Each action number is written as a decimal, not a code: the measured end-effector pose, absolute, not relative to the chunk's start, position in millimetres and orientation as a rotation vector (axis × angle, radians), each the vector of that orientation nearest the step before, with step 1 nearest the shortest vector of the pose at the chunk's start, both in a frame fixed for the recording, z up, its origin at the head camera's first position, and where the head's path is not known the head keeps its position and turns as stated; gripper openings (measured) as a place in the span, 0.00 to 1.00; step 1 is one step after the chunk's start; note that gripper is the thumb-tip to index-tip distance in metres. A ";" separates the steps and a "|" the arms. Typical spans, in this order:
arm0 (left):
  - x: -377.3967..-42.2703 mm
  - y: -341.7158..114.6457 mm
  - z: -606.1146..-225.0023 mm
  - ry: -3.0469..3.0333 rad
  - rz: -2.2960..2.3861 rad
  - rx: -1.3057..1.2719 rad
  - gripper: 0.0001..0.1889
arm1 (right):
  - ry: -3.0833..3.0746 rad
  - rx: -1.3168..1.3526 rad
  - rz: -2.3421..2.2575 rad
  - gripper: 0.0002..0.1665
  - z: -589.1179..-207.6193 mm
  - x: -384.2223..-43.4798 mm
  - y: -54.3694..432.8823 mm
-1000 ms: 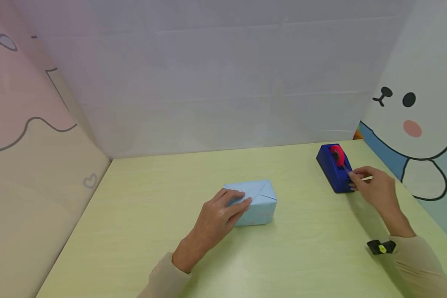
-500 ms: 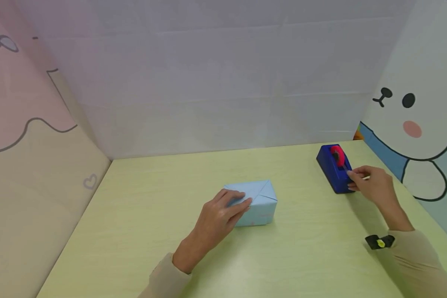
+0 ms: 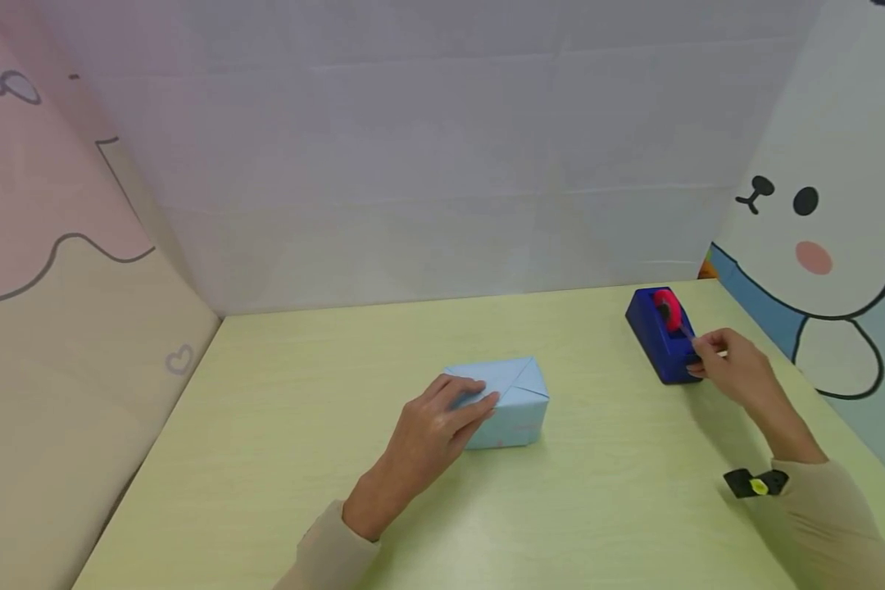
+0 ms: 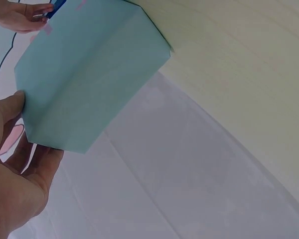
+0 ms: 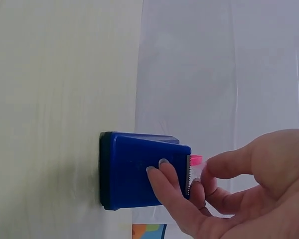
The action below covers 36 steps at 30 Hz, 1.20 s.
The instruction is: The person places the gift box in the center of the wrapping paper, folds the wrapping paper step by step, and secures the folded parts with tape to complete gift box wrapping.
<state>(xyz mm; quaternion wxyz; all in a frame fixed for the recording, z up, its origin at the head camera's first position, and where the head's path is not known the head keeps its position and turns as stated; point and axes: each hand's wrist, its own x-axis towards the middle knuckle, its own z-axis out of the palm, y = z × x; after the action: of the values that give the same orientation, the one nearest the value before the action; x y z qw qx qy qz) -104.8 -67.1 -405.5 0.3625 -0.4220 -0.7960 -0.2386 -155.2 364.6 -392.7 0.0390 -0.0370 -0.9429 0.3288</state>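
Observation:
A box wrapped in light blue paper (image 3: 516,410) sits on the table, its folded flaps on the end and top. My left hand (image 3: 428,422) holds it from the left, thumb and fingers spread across its top edges; the left wrist view shows the thumb and fingertips at the corners of the box's end (image 4: 89,74). At the right, my right hand (image 3: 741,369) pinches the free end of clear tape (image 5: 195,173) between thumb and index finger, at the serrated cutter of a blue tape dispenser (image 3: 652,340). Its other fingers touch the dispenser's front. A pink-red tape roll (image 3: 669,310) sits in the dispenser.
The pale wooden table (image 3: 302,426) runs back to a white sheet (image 3: 413,164). Printed cartoon panels stand at the left (image 3: 81,369) and right (image 3: 841,270). A black strap with a yellow piece (image 3: 755,485) is at the right cuff.
The right hand shifts slightly at the dispenser's cutter, dipping toward it and then lifting a little, with the tape end still pinched. The left hand and the box stay where they were.

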 end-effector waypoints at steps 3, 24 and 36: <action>-104.9 -67.1 -406.3 -2.049 -0.613 -1.085 0.14 | -2.877 -0.085 1.034 0.24 -394.2 -151.1 364.0; -104.4 -66.9 -406.7 -2.043 -0.619 -1.087 0.15 | -2.834 -0.139 0.988 0.26 -402.2 -132.0 368.6; -107.2 -68.6 -410.2 -2.041 -0.626 -1.095 0.15 | -2.869 -0.193 1.069 0.29 -410.5 -128.0 372.0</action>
<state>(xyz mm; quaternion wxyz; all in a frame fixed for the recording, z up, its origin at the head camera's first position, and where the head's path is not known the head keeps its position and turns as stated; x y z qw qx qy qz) -107.2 -68.6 -410.2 0.3626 -0.4255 -0.7927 -0.2432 -128.0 372.0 -410.5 0.0371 -0.0630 -0.9346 0.3481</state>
